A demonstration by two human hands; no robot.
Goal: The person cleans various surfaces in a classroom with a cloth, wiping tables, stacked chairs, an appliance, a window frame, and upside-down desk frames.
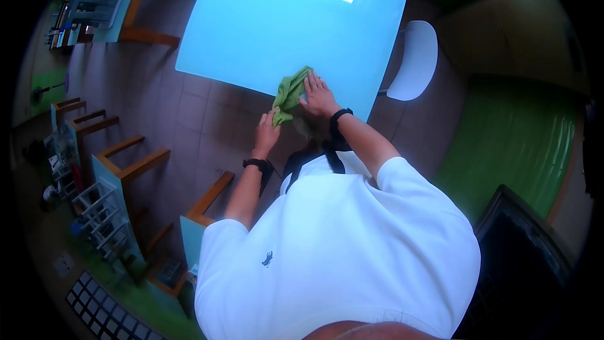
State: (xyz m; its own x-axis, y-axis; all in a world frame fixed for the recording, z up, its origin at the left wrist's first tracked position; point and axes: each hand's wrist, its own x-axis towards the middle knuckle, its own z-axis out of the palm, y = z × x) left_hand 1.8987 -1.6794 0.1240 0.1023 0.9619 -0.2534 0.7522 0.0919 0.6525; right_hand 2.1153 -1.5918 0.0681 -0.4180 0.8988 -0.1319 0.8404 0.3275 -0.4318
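A crumpled green cloth (289, 93) lies over the near edge of a glossy light-blue table (270, 31), its lower end hanging past the edge. My left hand (267, 133) is just off the table edge, with its fingertips closed on the hanging end of the cloth. On the tabletop, my right hand (319, 97) rests with its fingers stretched out flat, touching the right side of the cloth. Dark bands are around both wrists.
A white chair (415, 60) stands at the table's right side. Upturned-looking tables with wooden legs (145, 165) and stacked grey chairs (104, 217) line the left. A dark screen-like panel (519, 264) is at lower right, near a green wall surface (509, 138).
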